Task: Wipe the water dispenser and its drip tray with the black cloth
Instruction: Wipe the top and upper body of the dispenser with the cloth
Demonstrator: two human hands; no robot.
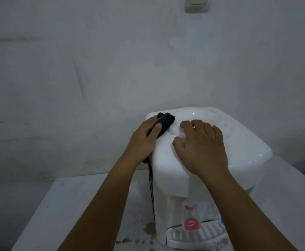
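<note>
A white plastic tabletop water dispenser [198, 160] stands on a pale, stained desk [72, 205] against a grey-white plastered wall [93, 69], with a round recessed bottle well [200, 115] sunk into its top. The left hand [144, 140] lies on the dispenser's upper left edge with the folded black cloth [166, 122] under it; the fingers curl over the cloth's far side and the thumb presses along its near side, so the cloth is held against the white plastic at the top left corner. A dark strip [150, 178] hangs down beside the dispenser's left face below that hand; whether it belongs to the cloth cannot be told. The right hand [200, 144] rests spread on the dispenser's top, palm down, fingers loosely bent with their tips at the near rim of the bottle well, holding nothing. Lower on the front face is a red ring-shaped tap part [191, 223] under a pale label, and just below it the white slotted plastic drip tray [193, 236] juts forward from the base. Dark wet-looking blotches [148, 230] mark the desk by the dispenser's foot. A cream wall switch plate [198, 3] sits high on the wall.
</note>
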